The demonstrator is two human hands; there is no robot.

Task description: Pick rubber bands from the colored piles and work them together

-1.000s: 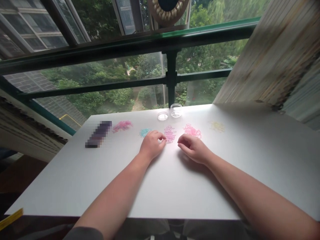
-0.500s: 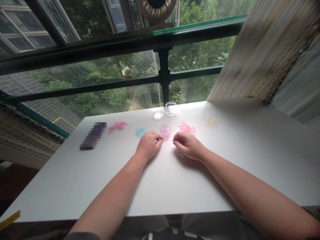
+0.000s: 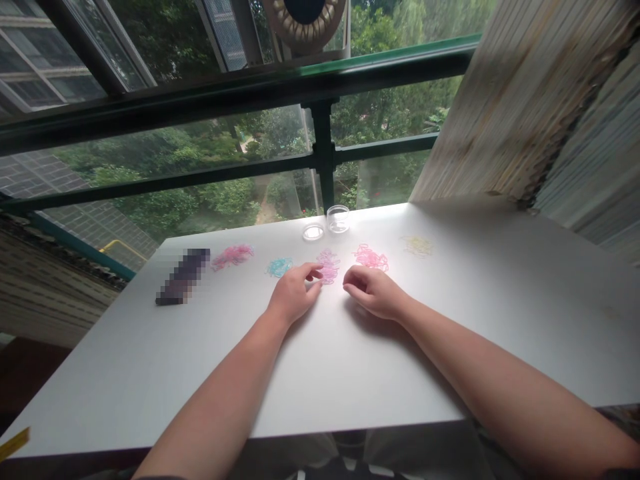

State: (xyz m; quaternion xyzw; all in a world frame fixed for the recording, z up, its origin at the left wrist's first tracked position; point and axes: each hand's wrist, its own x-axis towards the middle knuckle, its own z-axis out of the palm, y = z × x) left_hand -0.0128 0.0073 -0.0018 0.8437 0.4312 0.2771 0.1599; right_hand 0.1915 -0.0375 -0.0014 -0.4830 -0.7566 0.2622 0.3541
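My left hand (image 3: 296,291) rests at the near left edge of a purple pile of small loops (image 3: 329,267), thumb and forefinger apart with nothing seen between them. Across from it, my right hand (image 3: 373,291) is curled, its fingertips close together near the same pile; whatever they hold is too small or hidden. Behind the right hand lies a pink pile (image 3: 371,257). A blue pile (image 3: 279,267) sits just beyond the left hand. Farther left is a pink and purple mixed pile (image 3: 233,256), and a pale yellow pile (image 3: 418,246) lies to the right.
At the back of the white table (image 3: 380,373) stand a clear round container (image 3: 339,219) and a clear round lid or dish (image 3: 313,233). A blurred dark object (image 3: 185,277) lies at the left. Behind the table are a green window railing (image 3: 324,147) and a curtain (image 3: 475,113).
The thumb and forefinger of my left hand have parted. My right hand keeps nearly the same pose. The whole view has shifted slightly.
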